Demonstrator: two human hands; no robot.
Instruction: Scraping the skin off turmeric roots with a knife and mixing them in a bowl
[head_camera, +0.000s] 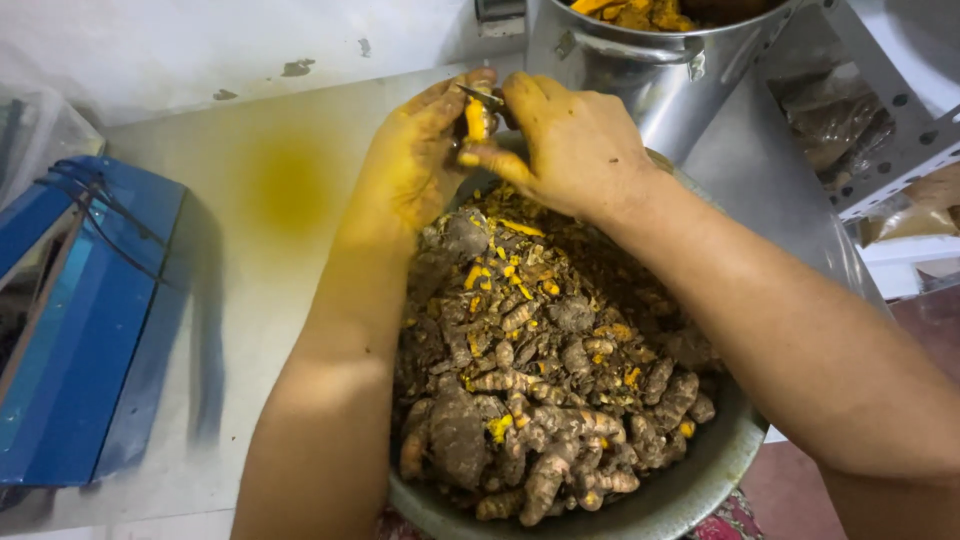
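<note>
My left hand, stained yellow, pinches a small orange turmeric piece above the far rim of a metal bowl. My right hand meets it from the right and grips a small knife whose thin blade lies against the top of the piece. The bowl is heaped with brown, unpeeled turmeric roots and orange peel scraps. Both forearms reach over the bowl.
A tall steel pot holding peeled orange turmeric stands just behind the hands. A blue box lies at the left on the white table, which has a yellow stain. A metal shelf frame stands at right.
</note>
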